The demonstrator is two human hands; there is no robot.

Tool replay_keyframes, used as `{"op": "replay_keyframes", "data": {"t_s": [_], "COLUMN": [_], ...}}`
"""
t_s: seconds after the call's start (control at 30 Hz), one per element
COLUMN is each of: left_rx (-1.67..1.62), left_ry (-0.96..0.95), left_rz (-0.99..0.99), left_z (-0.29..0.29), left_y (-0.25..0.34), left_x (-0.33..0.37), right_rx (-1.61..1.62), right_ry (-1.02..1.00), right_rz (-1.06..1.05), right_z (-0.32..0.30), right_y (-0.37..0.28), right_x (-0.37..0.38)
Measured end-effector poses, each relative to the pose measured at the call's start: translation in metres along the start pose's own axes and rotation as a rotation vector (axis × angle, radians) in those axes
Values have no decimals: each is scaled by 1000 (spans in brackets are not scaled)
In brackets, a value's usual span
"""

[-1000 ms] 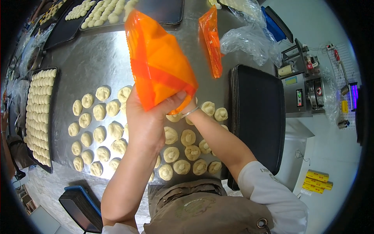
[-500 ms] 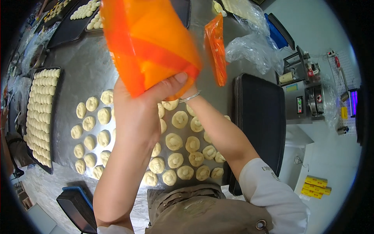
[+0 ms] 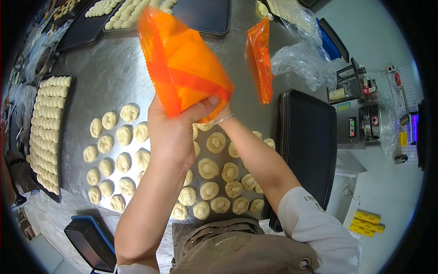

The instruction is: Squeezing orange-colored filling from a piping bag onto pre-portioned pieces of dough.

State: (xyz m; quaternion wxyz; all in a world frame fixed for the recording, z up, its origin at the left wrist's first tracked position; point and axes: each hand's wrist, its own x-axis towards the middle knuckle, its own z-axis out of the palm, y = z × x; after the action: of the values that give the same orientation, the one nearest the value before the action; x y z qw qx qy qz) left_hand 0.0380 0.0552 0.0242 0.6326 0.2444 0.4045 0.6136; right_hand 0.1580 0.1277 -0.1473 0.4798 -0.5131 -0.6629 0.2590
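Observation:
An orange plastic bag point(image 3: 182, 59), full-looking and creased with a notched edge, is held up over the steel table. My left hand point(image 3: 175, 118) is closed round its lower end, thumb across the front. Partly behind the bag is my right hand point(image 3: 223, 111), a silver bangle at its wrist; its fingers are hidden. Below lie rows of flattened dough rounds point(image 3: 123, 135) with dimpled middles. Several dough rounds on the right point(image 3: 208, 168) carry a pale lump on top. My forearms hide some of the rounds.
A second orange bag point(image 3: 262, 68) lies beyond my right hand, beside crumpled clear plastic point(image 3: 303, 61). Black trays point(image 3: 308, 137) are stacked at right. A tray of dough rolls point(image 3: 48, 132) stands at left; more dough trays point(image 3: 132, 16) line the far edge.
The orange bag and both hands have shifted slightly right in view, and the bag's upper part looks lower. The dough rounds appear a little farther right and lower.

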Motion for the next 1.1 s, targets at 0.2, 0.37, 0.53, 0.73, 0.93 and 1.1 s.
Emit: {"op": "replay_keyframes", "data": {"t_s": [0.2, 0.37, 0.53, 0.73, 0.93, 1.1], "left_rx": [-18, 61, 59, 49, 14, 41], "left_ry": [19, -10, 20, 97, 111, 99], "left_rz": [18, 42, 66, 47, 33, 43], "left_z": [-3, -6, -3, -21, -34, -33], "left_y": [-1, 12, 36, 30, 24, 23], "left_x": [-2, -14, -35, -35, -35, -36], "right_rx": [-96, -8, -223, -64, -126, 106], "right_ry": [7, 15, -163, -184, -182, -157], "right_rz": [-98, -88, -225, -19, -64, -9], "right_z": [-1, -5, -7, 29, 34, 46], "right_y": [-6, -27, -51, -44, -46, -22], "right_x": [1, 3, 5, -18, -22, -25]}}
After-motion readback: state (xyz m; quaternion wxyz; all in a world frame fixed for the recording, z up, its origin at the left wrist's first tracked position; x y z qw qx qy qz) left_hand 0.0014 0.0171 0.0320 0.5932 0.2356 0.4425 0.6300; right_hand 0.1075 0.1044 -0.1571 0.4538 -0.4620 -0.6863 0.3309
